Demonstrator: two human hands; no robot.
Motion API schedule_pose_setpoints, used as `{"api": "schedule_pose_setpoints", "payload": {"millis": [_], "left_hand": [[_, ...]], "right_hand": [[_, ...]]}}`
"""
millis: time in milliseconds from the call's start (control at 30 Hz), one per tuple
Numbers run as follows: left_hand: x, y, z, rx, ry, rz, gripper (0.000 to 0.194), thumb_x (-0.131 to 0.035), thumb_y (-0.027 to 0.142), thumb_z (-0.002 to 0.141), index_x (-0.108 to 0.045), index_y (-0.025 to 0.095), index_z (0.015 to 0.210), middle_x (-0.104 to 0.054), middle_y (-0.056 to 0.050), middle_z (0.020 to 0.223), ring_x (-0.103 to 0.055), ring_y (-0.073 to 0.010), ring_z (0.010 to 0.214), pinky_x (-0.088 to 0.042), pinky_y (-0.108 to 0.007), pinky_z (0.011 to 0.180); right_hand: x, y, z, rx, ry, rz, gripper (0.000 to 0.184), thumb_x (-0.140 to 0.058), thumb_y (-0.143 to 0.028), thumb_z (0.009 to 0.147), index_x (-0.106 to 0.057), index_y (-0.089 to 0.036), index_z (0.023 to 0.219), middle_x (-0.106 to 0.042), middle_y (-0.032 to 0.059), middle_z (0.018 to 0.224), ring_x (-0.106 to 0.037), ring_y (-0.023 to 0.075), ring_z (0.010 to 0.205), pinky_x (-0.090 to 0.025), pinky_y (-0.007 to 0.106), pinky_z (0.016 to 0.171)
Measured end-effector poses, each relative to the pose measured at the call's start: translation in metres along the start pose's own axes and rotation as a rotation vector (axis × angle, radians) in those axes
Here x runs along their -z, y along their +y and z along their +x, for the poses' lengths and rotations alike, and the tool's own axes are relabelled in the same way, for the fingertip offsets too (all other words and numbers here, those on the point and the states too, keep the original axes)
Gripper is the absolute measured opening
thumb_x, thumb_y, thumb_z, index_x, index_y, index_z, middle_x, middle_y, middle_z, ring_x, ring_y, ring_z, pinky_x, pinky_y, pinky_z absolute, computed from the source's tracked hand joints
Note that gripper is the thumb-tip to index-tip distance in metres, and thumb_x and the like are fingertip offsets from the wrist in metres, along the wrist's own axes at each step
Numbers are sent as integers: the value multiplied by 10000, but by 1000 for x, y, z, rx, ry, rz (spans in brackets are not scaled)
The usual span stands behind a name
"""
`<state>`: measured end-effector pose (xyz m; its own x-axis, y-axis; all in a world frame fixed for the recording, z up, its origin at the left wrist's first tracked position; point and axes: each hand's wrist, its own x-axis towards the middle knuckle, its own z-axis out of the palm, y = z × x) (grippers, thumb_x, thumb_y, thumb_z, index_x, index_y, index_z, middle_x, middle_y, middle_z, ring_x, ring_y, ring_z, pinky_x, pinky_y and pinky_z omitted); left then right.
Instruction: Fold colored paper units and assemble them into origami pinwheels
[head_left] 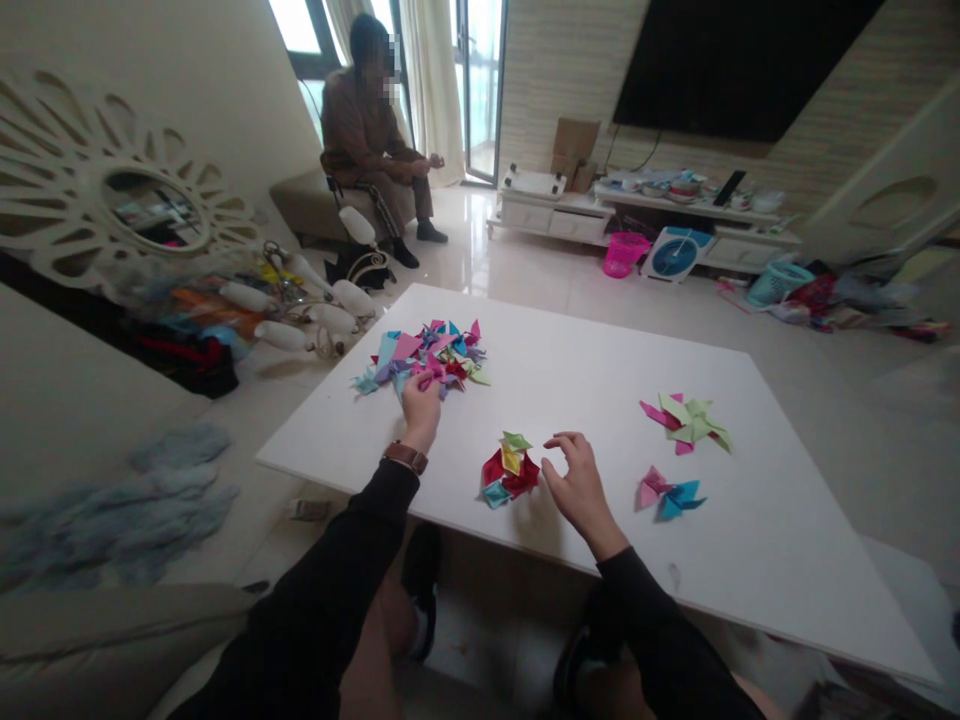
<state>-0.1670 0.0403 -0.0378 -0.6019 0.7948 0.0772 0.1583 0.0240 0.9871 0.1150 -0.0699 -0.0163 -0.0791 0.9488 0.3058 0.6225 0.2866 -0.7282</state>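
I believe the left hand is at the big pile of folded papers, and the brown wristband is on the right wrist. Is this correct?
Not quite: the head view shows the brown wristband on the left wrist, not the right. The left hand is indeed at the big pile of folded papers.

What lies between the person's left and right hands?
In the head view, a red, yellow, green and blue origami cluster on the white tabletop.
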Motion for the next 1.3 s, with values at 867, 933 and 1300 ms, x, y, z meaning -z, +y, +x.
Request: {"api": "schedule_pose_setpoints", "payload": {"millis": [867, 933, 1300], "left_hand": [[-39, 46, -107, -405, -804, 99, 71, -645, 233, 864, -713, 211, 866, -728, -67, 989, -674, -217, 970, -524, -345, 921], [-37, 37, -89, -390, -690, 225, 126, -614, 207, 860, -693, 199, 958, -706, -85, 1049, -653, -240, 1037, -510, -381, 978], [5, -2, -4, 155, -260, 739, 559, -676, 442, 784, -571, 177, 1265, -419, -257, 1467, -365, -469, 1401, -336, -627, 1125]], "right_hand": [[42, 30, 33, -189, 118, 88, 171, -666, -366, 871, -727, -217, 815, -723, 19, 771, -630, 179, 712, -477, 321, 711], [59, 54, 35, -189, 96, -158, 138, -658, -317, 861, -734, -232, 783, -727, 22, 778, -621, 191, 743, -459, 340, 758], [125, 139, -4, -389, -113, -809, 150, -652, -301, 806, -788, -238, 811, -673, 95, 1074, -458, 303, 1115, -324, 423, 884]]}}
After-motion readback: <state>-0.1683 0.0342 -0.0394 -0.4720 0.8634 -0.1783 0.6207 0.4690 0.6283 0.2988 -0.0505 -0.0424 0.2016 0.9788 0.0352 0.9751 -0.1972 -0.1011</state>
